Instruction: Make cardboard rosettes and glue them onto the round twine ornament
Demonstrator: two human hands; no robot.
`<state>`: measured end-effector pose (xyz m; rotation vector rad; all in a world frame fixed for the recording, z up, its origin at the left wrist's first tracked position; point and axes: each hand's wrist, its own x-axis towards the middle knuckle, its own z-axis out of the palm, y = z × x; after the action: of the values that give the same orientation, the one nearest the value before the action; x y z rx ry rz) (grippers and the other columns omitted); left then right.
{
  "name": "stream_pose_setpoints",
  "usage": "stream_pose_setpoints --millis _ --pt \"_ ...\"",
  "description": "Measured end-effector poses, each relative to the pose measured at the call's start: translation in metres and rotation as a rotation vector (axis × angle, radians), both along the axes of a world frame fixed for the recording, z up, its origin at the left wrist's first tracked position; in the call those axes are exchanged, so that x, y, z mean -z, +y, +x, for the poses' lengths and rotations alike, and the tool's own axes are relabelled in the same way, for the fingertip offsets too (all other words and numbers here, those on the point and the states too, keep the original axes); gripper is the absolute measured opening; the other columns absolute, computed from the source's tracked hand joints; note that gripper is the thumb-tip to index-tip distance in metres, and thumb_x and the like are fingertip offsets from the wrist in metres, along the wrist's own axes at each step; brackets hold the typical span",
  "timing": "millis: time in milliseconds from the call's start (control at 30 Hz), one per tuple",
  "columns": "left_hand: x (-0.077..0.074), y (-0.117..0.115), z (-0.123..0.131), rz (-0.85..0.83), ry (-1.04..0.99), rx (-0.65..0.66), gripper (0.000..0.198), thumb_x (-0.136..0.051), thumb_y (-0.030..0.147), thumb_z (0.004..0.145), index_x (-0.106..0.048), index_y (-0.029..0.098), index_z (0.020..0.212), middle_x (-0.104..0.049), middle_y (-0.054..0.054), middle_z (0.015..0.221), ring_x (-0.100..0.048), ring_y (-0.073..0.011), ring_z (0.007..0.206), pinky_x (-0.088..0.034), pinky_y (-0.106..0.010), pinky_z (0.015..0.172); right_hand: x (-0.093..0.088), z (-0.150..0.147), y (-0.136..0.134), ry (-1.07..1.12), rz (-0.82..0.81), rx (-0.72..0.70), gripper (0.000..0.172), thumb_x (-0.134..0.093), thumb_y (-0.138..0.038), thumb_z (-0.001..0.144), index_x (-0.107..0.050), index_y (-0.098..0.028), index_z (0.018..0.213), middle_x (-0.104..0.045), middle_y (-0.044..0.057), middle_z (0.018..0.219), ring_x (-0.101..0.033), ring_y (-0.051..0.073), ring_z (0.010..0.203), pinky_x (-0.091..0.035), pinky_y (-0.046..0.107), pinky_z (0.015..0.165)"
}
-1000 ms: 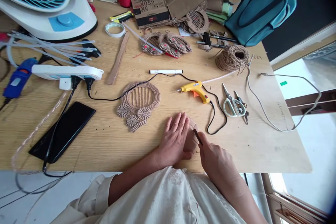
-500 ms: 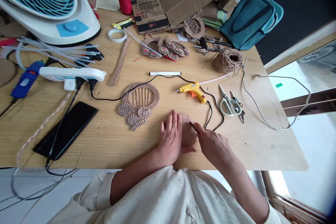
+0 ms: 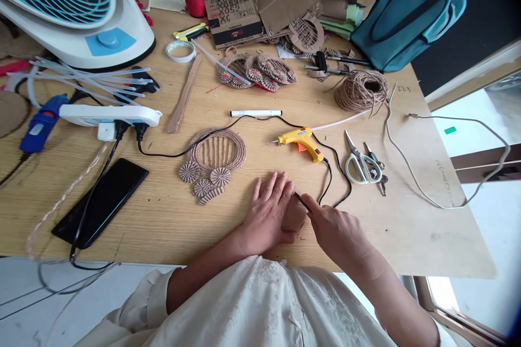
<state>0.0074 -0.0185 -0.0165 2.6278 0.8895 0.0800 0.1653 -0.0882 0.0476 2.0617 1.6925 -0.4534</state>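
Note:
My left hand [image 3: 268, 211] lies flat, fingers spread, pressing a small round cardboard piece [image 3: 293, 216] onto the wooden table [image 3: 171, 217] near its front edge. My right hand [image 3: 331, 227] is closed round a thin dark blade or pen-like tool [image 3: 301, 200], whose tip rests on the cardboard just beside my left fingertips. A finished cardboard ornament with a ribbed ring and rosettes [image 3: 214, 160] lies to the left of my hands.
A yellow glue gun [image 3: 301, 140], scissors [image 3: 360, 162], a twine ball [image 3: 360, 89] and a white marker [image 3: 256, 113] lie beyond my hands. A black phone [image 3: 101, 200], a power strip [image 3: 109, 115], a fan [image 3: 73, 5] and glue sticks are left; a teal bag [image 3: 407, 11] is at the back right.
My hands stay on the cardboard piece; the tool tip has shifted a little along its upper edge, closer to my left fingertips. The camera view has swayed slightly.

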Motion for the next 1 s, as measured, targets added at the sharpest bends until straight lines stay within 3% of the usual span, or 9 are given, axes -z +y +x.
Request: stream_pose_setpoints --millis 400,1000 --pt "0.001 0.000 0.001 0.016 0.020 -0.005 0.114 -0.069 0.067 0.073 -0.020 0.010 0.159 -0.009 -0.017 0.169 -0.006 -0.0362 0.156 -0.009 -0.059 0.123 -0.006 -0.010 -0.008 0.009 -0.044 0.097 0.048 -0.042 -0.019 0.101 -0.040 -0.028 0.148 -0.077 0.004 0.092 -0.075 0.024 0.080 -0.036 0.028 0.053" --pt "0.000 0.000 0.002 0.014 0.026 -0.004 0.109 -0.065 0.065 0.077 -0.020 0.008 0.159 -0.010 -0.018 0.169 -0.008 -0.0369 0.155 -0.011 -0.060 0.123 -0.006 -0.030 -0.020 0.085 -0.051 0.320 0.040 -0.040 -0.026 0.102 -0.046 -0.023 0.142 -0.076 0.012 0.085 -0.073 0.027 0.075 -0.035 0.028 0.055"
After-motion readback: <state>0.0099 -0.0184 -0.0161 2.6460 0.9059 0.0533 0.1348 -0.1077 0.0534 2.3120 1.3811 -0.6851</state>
